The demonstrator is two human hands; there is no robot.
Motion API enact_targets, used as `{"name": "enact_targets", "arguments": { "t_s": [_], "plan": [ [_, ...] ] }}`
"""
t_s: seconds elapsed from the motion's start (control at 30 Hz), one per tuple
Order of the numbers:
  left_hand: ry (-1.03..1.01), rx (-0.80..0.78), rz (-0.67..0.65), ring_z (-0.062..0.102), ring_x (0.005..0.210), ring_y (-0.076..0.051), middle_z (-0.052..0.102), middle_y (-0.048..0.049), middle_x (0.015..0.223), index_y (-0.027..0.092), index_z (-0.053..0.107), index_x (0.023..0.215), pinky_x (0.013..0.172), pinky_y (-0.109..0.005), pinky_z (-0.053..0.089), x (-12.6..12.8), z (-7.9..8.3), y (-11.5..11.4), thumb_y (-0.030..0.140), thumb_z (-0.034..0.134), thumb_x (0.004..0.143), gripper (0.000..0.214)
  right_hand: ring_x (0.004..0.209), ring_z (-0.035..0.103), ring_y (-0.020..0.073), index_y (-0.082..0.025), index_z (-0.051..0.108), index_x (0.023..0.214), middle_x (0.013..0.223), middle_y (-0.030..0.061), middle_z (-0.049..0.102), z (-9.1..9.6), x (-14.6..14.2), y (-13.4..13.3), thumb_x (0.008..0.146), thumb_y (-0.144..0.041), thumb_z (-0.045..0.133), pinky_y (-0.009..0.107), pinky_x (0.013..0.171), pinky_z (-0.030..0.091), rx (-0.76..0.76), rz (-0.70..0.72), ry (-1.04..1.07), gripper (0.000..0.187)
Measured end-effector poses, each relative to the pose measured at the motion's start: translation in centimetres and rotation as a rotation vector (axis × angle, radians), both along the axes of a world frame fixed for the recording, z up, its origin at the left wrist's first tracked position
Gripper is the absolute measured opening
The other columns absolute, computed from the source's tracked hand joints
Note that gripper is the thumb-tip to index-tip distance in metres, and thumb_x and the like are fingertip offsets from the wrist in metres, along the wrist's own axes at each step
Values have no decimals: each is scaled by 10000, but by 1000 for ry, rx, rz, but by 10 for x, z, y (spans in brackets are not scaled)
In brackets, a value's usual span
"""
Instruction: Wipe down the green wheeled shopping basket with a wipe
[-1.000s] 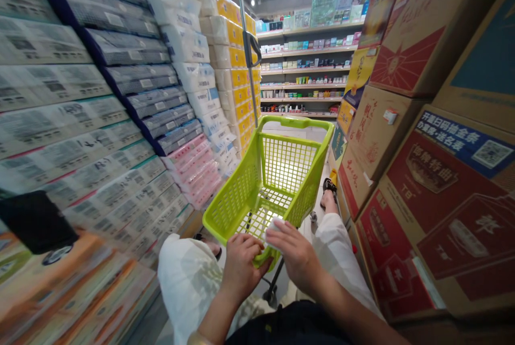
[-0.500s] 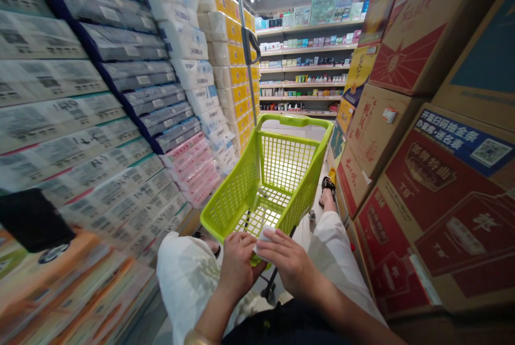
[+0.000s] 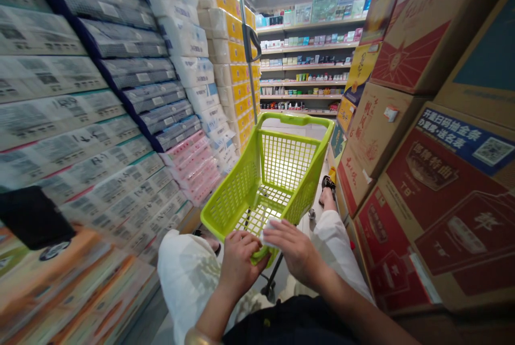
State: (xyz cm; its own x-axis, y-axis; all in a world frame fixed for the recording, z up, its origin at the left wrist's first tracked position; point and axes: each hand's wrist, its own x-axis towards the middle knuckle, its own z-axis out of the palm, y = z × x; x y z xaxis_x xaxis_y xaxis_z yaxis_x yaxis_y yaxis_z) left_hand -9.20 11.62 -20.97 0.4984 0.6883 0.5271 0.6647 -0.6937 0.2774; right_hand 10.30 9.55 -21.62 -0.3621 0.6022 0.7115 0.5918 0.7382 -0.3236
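A lime-green plastic shopping cart (image 3: pixel 300 208) with grid sides stands between my knees. My left hand (image 3: pixel 240 259) is wrapped round its near rim. My right hand (image 3: pixel 293 251) presses a small white wipe or tissue (image 3: pixel 267 230) at the rim's near right corner, beside my left fingers. Most of the wipe is covered by the right fingers. A thin metal pole (image 3: pixel 252 87) with a dark grip (image 3: pixel 251 43) rises from the cart's left side.
Stacked tissue packs (image 3: pixel 189 50) line the left side, with a black flat object (image 3: pixel 34 219) on orange packs. Cardboard cartons (image 3: pixel 390 125) are piled close on the right. Shelves of small goods (image 3: pixel 306 63) stand beyond the cart.
My right hand has slid a little to the right and up along the rim with the wipe, away from my left hand, which stays on the rim.
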Motion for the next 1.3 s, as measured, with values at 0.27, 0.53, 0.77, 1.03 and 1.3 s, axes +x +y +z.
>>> {"name": "enact_targets", "arguments": {
  "t_s": [0.27, 0.53, 0.77, 1.03, 1.3],
  "plan": [
    [9, -7, -9, 589, 839, -228, 697, -26, 778, 231, 672, 732, 807, -404, 392, 0, 1, -1, 335, 626, 840, 157, 1299, 539, 185, -209, 637, 1182, 1210, 63, 708, 2, -3, -5, 881, -38, 410, 411, 1096, 450, -14, 10, 0, 415],
    [-15, -42, 25, 595, 848, -221, 701, 1, 782, 220, 633, 663, 841, -407, 372, 1, 1, -1, 281, 697, 781, 147, 1288, 552, 197, -207, 643, 1171, 1190, 70, 715, 8, 12, 12, 881, -19, 375, 450, 1073, 472, -32, -126, 92, 437],
    [-6, 15, -31, 588, 840, -228, 693, -11, 777, 222, 661, 741, 802, -401, 351, 0, 0, 0, 319, 640, 823, 128, 1290, 546, 162, -222, 643, 1182, 1215, 46, 707, 3, -6, -9, 890, -42, 400, 385, 1106, 440, -57, 85, 4, 420],
    [-49, -44, 10, 584, 836, -214, 700, 15, 775, 210, 628, 675, 829, -399, 332, 1, 1, -2, 270, 696, 779, 138, 1300, 539, 207, -197, 638, 1190, 1214, 80, 704, 7, 6, 3, 889, -33, 397, 453, 1083, 461, -37, -77, 73, 419],
    [-36, -65, 20, 583, 847, -218, 704, 9, 782, 213, 636, 682, 849, -409, 329, 1, 1, -2, 278, 674, 795, 136, 1296, 543, 183, -208, 641, 1185, 1205, 69, 709, 6, 7, 4, 904, -32, 385, 427, 1087, 460, -45, -35, 62, 419]
  ]
}}
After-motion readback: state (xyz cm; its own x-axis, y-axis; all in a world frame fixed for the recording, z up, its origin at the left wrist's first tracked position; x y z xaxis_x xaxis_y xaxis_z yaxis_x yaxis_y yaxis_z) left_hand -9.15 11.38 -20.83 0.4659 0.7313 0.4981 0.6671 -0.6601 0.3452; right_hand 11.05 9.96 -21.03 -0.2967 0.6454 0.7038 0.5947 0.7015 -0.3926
